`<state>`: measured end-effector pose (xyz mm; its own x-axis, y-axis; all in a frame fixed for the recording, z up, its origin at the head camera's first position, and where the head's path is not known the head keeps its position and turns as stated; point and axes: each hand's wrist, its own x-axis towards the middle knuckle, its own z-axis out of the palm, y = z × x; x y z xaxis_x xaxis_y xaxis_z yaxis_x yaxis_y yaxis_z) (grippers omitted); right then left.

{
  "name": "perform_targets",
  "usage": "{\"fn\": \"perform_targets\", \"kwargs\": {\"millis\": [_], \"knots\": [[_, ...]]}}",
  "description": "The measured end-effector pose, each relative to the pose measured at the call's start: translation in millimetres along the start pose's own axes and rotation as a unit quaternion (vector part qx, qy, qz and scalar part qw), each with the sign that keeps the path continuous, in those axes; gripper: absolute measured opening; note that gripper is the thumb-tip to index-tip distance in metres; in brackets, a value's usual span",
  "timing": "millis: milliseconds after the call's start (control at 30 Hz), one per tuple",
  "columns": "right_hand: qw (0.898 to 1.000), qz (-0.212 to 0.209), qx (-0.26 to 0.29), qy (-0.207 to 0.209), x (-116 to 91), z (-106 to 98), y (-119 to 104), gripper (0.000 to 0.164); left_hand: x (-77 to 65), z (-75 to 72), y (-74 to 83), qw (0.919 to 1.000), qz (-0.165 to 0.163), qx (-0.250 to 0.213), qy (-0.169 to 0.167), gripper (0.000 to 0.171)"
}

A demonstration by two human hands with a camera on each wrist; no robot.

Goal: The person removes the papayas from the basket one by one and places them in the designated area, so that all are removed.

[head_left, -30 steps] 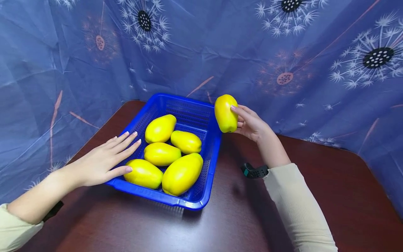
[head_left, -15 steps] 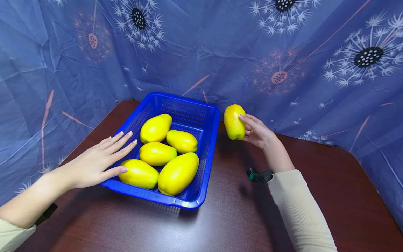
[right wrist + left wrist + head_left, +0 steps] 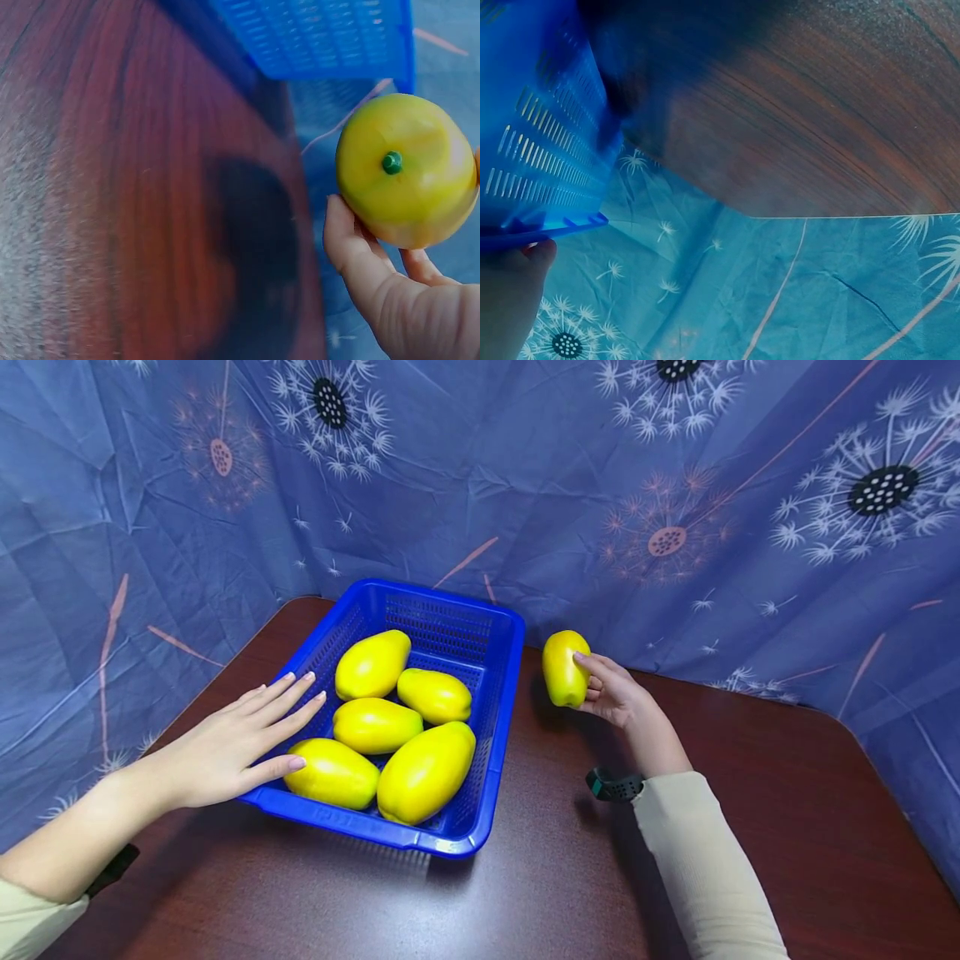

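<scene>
My right hand (image 3: 617, 693) grips a yellow papaya (image 3: 565, 667), thumb on its near side, held upright to the right of the blue basket. The right wrist view shows this papaya's end with a small green stem nub (image 3: 391, 162), the fingers curled beneath and beside it. A dark shadow lies on the table below. My left hand (image 3: 240, 739) rests with straight, spread fingers over the left rim of the blue plastic basket (image 3: 508, 702). Inside the basket lie several more papayas, one of them (image 3: 333, 774) right by the left thumb tip.
The basket stands on a dark reddish-brown wooden table (image 3: 555, 860). A blue curtain (image 3: 465, 468) with dandelion prints hangs behind and beside the table. A black wristband (image 3: 615, 785) is on the right wrist.
My right hand has carried the papaya from beside the basket's far right corner to the right and down toward the table. The left hand stays on the rim; the view has shifted slightly.
</scene>
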<state>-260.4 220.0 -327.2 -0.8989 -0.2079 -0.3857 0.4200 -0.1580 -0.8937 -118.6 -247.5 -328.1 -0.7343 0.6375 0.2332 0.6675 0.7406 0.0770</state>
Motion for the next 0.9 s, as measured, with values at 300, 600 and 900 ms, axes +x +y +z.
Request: {"fn": "perform_targets", "kwargs": {"millis": [300, 600, 900], "knots": [[0.999, 0.023, -0.024, 0.039, 12.4, -9.1, 16.7, 0.059, 0.0, 0.6, -0.7, 1.0000, 0.007, 0.005, 0.004, 0.069], [0.995, 0.041, -0.014, 0.087, 19.6, -4.3, 17.1, 0.072, -0.5, -0.1, -0.7, 1.0000, 0.003, 0.005, 0.002, 0.067], [0.992, 0.055, -0.008, 0.113, 27.9, 0.5, 16.0, 0.067, -0.9, -0.5, -1.9, 0.9999, 0.015, 0.004, -0.001, 0.067]]}}
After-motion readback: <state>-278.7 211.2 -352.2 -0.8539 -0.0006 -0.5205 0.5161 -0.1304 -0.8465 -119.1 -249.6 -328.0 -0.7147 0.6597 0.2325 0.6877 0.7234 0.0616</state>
